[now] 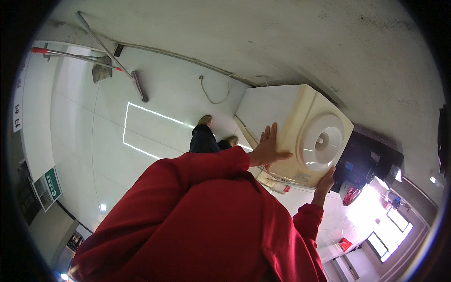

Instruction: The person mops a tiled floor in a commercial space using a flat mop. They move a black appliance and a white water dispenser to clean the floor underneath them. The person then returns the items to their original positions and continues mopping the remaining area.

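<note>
A white and yellowed water dispenser stands against the wall in front of me, to the right. Its round bottle seat has no bottle in it, and a small spout shows in the middle. My left hand lies flat on the dispenser's left edge, fingers spread on the side and thumb on the top. At the opposite edge, my right hand grips the rim; its fingers are partly hidden. Below, the dispenser's front with the tap area is only partly seen. A pale power cord trails from behind it onto the floor.
A dustpan and long-handled brooms or squeegees lean near the wall at upper left. Dark equipment adjoins the dispenser on the right, with a red-patterned round container. My shoes are on the tiled floor.
</note>
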The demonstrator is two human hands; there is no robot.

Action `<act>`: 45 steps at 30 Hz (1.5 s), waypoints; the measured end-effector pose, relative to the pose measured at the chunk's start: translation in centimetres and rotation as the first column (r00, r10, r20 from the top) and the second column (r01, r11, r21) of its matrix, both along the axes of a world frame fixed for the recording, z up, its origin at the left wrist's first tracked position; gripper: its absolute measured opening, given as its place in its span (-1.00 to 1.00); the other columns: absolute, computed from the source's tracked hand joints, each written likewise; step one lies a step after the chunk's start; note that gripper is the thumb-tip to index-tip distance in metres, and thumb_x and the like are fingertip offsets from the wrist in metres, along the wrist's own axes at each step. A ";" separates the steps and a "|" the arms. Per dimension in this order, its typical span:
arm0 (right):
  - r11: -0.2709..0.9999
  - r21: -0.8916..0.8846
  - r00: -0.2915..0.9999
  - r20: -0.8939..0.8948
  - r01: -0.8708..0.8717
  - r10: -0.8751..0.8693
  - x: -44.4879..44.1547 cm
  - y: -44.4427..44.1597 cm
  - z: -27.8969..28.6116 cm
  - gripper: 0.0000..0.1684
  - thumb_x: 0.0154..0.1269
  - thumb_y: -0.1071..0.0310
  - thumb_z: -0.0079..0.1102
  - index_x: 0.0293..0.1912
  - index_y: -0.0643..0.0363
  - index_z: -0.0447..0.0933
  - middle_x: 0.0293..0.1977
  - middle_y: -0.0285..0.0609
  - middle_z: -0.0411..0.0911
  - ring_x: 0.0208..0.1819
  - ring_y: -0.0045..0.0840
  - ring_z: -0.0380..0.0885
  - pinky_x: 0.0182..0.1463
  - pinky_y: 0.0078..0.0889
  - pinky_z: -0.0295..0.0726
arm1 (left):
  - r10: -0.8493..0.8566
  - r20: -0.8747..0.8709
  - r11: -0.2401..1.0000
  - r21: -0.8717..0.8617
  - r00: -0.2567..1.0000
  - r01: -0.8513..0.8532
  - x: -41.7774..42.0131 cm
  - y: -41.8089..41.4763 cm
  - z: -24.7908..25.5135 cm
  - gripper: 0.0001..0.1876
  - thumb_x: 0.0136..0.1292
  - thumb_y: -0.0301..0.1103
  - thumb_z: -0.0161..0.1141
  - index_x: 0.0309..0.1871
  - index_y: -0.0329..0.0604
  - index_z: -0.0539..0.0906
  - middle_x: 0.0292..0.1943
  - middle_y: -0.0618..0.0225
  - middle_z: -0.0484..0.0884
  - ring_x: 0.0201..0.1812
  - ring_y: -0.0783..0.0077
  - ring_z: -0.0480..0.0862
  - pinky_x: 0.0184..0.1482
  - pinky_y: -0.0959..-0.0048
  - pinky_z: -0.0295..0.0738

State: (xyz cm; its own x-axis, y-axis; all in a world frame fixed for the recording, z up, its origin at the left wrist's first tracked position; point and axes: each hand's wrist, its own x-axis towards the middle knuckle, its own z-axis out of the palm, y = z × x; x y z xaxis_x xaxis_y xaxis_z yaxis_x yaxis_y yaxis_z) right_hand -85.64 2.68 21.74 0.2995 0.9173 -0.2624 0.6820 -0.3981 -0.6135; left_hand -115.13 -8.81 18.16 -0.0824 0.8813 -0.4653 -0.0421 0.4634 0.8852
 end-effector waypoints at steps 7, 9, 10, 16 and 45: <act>0.984 -0.082 0.987 -0.017 0.157 -0.159 -0.8 -1.7 1.3 -0.26 0.22 -0.28 -0.17 -0.25 0.31 0.53 -0.42 -0.25 0.51 -0.40 -0.59 0.41 -0.31 -0.46 0.41 | -0.040 0.014 0.999 0.024 0.999 0.039 0.6 1.9 0.0 0.23 -0.12 0.21 0.25 0.33 -0.24 -0.39 0.31 -0.27 -0.35 0.33 -0.27 -0.39 0.31 -0.01 -0.28; 0.983 -0.088 0.986 -0.034 0.160 -0.164 -0.1 -1.1 1.4 -0.26 0.22 -0.27 -0.17 -0.26 0.31 0.54 -0.44 -0.24 0.51 -0.42 -0.59 0.41 -0.32 -0.46 0.41 | -0.045 0.010 0.999 0.011 0.999 0.045 1.5 2.2 0.4 0.23 -0.12 0.22 0.24 0.33 -0.24 -0.39 0.31 -0.27 -0.35 0.32 -0.28 -0.38 0.30 -0.02 -0.28; 0.989 -0.036 0.987 -0.073 0.141 -0.143 -0.2 -0.4 1.3 -0.27 0.23 -0.27 -0.17 -0.27 0.31 0.54 -0.45 -0.24 0.52 -0.43 -0.59 0.41 -0.33 -0.46 0.41 | -0.031 0.007 0.999 0.018 1.000 0.031 1.8 2.5 0.5 0.23 -0.11 0.22 0.24 0.33 -0.25 -0.39 0.31 -0.28 -0.35 0.32 -0.28 -0.38 0.30 -0.03 -0.28; 0.983 0.157 0.992 -0.074 -0.091 0.103 2.0 3.4 0.3 -0.39 0.35 -0.07 -0.21 -0.32 0.34 0.53 -0.52 -0.34 0.47 -0.46 -0.65 0.37 -0.38 -0.56 0.38 | 0.072 0.031 0.994 0.085 0.997 -0.075 4.5 1.7 -0.4 0.21 -0.07 0.23 0.20 0.32 -0.31 -0.40 0.30 -0.29 -0.39 0.33 -0.25 -0.39 0.31 0.00 -0.29; 0.977 0.195 0.975 0.219 -0.087 0.043 1.9 2.7 0.0 -0.30 0.32 -0.17 -0.35 -0.17 0.30 0.52 -0.38 -0.01 0.57 -0.37 -0.27 0.52 -0.30 -0.27 0.46 | -0.090 0.052 0.991 0.105 0.995 0.084 3.3 3.8 -0.7 0.24 -0.04 0.19 0.21 0.26 -0.47 -0.46 0.31 -0.23 -0.35 0.36 -0.10 -0.38 0.33 0.17 -0.23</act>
State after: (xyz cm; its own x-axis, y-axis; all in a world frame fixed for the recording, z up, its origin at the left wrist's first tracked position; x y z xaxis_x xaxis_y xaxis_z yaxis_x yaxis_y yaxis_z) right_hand -83.71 5.34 21.78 0.2661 0.9639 -0.0062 0.8253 -0.2312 -0.5152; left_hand -111.87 -5.00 17.48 0.0205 0.9272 -0.3741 -0.0569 0.3746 0.9254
